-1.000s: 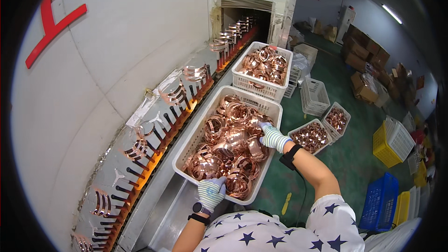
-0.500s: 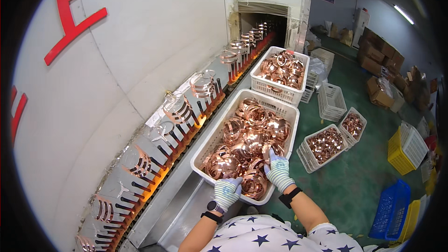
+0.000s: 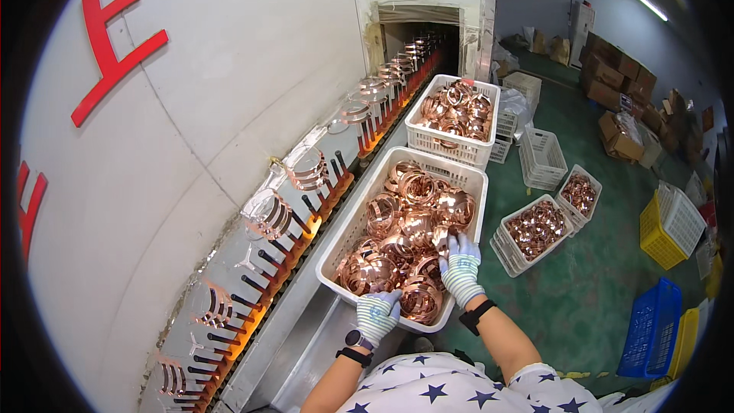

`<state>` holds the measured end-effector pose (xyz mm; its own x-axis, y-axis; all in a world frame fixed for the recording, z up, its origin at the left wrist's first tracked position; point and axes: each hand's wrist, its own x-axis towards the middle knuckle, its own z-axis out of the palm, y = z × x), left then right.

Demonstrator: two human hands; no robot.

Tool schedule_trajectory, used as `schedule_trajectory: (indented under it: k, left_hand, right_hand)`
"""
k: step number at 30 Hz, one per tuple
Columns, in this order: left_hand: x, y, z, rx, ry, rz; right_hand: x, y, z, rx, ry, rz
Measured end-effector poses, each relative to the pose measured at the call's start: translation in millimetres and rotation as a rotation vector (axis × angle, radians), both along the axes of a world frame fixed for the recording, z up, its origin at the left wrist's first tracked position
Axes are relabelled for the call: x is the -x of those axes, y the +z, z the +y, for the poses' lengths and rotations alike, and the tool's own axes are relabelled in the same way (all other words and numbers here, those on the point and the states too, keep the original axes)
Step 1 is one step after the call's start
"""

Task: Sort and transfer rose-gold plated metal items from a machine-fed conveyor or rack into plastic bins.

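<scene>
A white plastic crate (image 3: 324, 248) in front of me is piled with bundles of shiny copper-coloured rings (image 3: 418, 227). My left hand (image 3: 377, 315), in a striped knit glove, is closed over the near rim, its thumb beside the rings at that edge. At the crate's right side my right hand (image 3: 462, 270), gloved alike, has its fingers closed at a bundle of rings; its fingertips are partly hidden among them.
On the left, a conveyor with dark upright spindles (image 3: 260, 283) carries ring stacks beside a white wall (image 3: 229, 69), up to a dark opening (image 3: 440, 42). Behind my crate stands another filled crate (image 3: 451, 147). Smaller ring-filled baskets (image 3: 527, 264), yellow crates (image 3: 664, 233) and blue crates (image 3: 650, 329) stand on the green floor.
My right hand has shifted slightly up and right along the crate's side. The left hand stays at the near rim. The stacks on the conveyor have moved toward the near left.
</scene>
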<state>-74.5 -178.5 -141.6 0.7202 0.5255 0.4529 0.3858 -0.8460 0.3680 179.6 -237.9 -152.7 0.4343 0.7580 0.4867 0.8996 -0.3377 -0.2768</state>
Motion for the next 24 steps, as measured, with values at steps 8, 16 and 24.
schedule_trajectory:
  k: [8,16,24]
  left_hand:
    - [12.1,2.6,-9.7,0.231,-0.051,-0.061]
    - [71.3,40.5,101.9,0.835,0.274,-0.803]
    - [122.3,93.1,240.2,1.275,0.481,-0.892]
  right_hand:
    - [-21.1,-19.7,10.0,0.02,-0.099,0.016]
    - [-14.6,-36.5,0.6,-0.225,-0.02,0.013]
    - [-16.9,-27.0,-7.3,-0.214,-0.063,0.061]
